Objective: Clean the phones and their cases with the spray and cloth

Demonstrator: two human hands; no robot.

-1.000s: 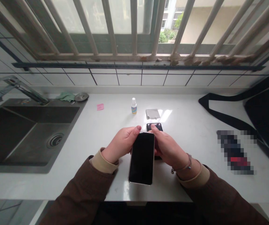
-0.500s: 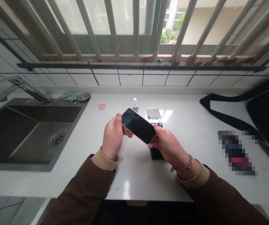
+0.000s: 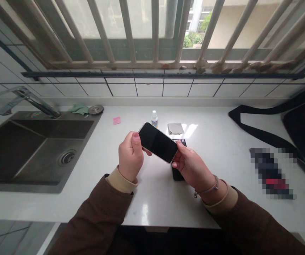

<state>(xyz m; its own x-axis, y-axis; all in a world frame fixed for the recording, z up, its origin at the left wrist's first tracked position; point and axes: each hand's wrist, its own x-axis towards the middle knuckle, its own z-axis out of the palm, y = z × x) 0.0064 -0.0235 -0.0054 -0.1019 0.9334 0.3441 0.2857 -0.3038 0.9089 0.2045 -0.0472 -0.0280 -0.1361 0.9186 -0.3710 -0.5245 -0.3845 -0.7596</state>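
Note:
A smartphone (image 3: 157,142) with a dark screen is held tilted above the counter, screen facing me. My left hand (image 3: 131,156) grips its left end, thumb along the edge and fingers behind. At the lower right end, my right hand (image 3: 192,163) pinches the phone between thumb and fingers. Beneath that hand a black phone or phone case (image 3: 178,173) lies on the counter, partly covered. Just behind the held phone stands a small white-capped bottle (image 3: 154,118), its lower part hidden. A folded grey cloth (image 3: 176,129) lies to the right of the bottle.
On the left is a steel sink (image 3: 82,156) with a faucet (image 3: 38,102). A green cloth (image 3: 78,109) and a metal strainer (image 3: 96,109) sit behind it. A pink note (image 3: 116,120) lies on the white counter (image 3: 88,209). A black strap (image 3: 261,136) and a blurred-out item (image 3: 272,173) are on the right.
Both hands keep hold of the smartphone, which has tilted slightly so its screen shows less reflection. My left thumb sits more upright at its edge. The view has shifted a little.

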